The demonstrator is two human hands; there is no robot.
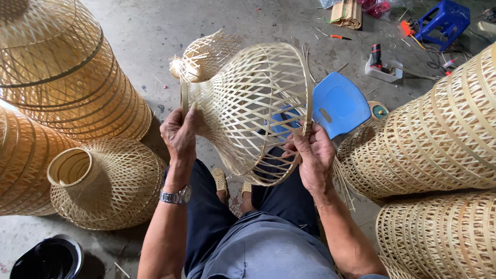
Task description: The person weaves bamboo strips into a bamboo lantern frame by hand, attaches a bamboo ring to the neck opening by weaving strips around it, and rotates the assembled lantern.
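Observation:
I hold a woven bamboo lampshade frame (248,103) in front of me, its open lattice flaring wide near my knees and narrowing to a frayed neck at the far end. My left hand (180,133) grips the rim on the left side, thumb pressed on a hoop strip. My right hand (310,155) grips the rim on the right, fingers hooked through the lattice. A metal wristwatch (175,196) sits on my left wrist. My legs in dark trousers lie under the frame.
Stacks of finished bamboo shades stand at the left (62,72) and right (439,134); one lies on its side (103,181). A blue plastic stool seat (338,103), a blue stool (443,19), a tool tray (382,70), a dark helmet (49,258).

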